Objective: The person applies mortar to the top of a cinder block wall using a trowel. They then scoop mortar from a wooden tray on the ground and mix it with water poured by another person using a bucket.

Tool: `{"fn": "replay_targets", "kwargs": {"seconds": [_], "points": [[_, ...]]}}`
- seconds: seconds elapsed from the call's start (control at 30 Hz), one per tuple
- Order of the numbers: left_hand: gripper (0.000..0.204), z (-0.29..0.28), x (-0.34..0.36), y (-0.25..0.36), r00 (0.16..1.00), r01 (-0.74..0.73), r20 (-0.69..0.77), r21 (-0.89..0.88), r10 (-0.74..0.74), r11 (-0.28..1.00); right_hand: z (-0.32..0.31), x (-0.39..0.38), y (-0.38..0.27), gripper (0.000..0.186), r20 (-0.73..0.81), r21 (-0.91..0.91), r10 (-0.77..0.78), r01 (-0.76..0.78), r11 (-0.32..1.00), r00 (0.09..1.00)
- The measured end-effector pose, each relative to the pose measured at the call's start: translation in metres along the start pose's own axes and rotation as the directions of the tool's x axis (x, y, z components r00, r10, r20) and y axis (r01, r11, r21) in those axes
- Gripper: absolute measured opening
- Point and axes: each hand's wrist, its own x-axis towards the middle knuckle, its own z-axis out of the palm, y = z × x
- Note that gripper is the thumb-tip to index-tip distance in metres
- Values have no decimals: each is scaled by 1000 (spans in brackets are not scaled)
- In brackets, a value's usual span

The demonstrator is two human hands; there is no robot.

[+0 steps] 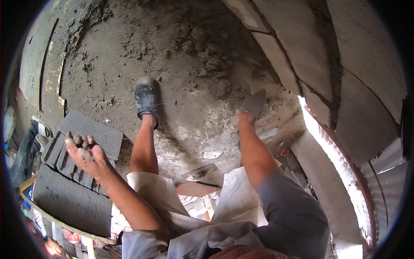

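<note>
My right hand (243,117), blurred by motion, is closed around the handle of a trowel (255,103). The trowel's grey blade is over the floor, beside a heap of wet mortar (215,69). On the left, my left hand (88,156) is raised palm up, its fingers loosely bent and apart, with grey mortar smeared on the palm and fingertips. It appears to hold nothing. Below and behind it, several grey blocks (73,190) are stacked, and the hand covers part of them.
My dark shoe (146,95) stands on the mortar-covered floor (108,69). A wall of large blocks (297,47) rises on the right, with a bright gap (336,168) below. A pale fragment (212,154) lies between my legs. Dark cloth like a trouser leg (26,151) shows at the left edge.
</note>
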Motion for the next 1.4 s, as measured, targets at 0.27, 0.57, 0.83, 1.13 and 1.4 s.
{"fn": "replay_targets", "kwargs": {"seconds": [0.27,0.57,0.83,1.13,1.4], "points": [[30,-10,13,9,987,161,10,61,-162,985,120,-217,-158,36,-50,360,-216,219,907,975],[27,27,11,-2,954,295,-70,82,-290,952,38,-236,-189,36,44,-46,-611,612,789,790],[20,64,0,-3,923,385,9,15,-386,923,-87,-244,-260,42,86,-636,-904,722,273,418],[21,93,0,-10,888,455,66,33,-456,890,-49,-272,-440,42,123,-622,-951,769,149,284],[24,109,5,-7,820,565,92,24,-565,825,23,-274,-457,27,203,-643,-928,757,115,313]]}}
